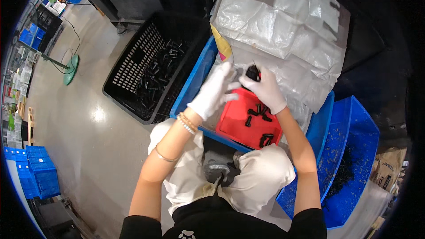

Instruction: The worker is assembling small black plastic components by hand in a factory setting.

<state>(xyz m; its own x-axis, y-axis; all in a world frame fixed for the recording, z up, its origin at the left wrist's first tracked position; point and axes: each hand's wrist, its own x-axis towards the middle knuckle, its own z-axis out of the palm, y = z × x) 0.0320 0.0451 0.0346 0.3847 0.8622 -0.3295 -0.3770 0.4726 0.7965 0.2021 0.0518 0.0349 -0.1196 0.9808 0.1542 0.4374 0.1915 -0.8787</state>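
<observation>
White gloves cover both my hands. My right hand (pixel 267 92) is closed round a dark black part (pixel 253 72) above the far end of a red tray (pixel 230 121); its exact kind cannot be made out. Just left of it, my left hand (pixel 214 90) is raised with fingers apart and nothing visible in them, slightly blurred. Several small black tube-like pieces (pixel 248 121) lie in the red tray, some of them clustered at its near right corner. The tray rests across a blue bin (pixel 189 84) in front of my knees.
A black slotted crate (pixel 133 68) full of black pieces stands at the left. Translucent plastic sheeting (pixel 274 26) spreads beyond the tray. Blue containers (pixel 361 128) with dark scraps sit at the right. Blue boxes (pixel 42 172) stand at far left.
</observation>
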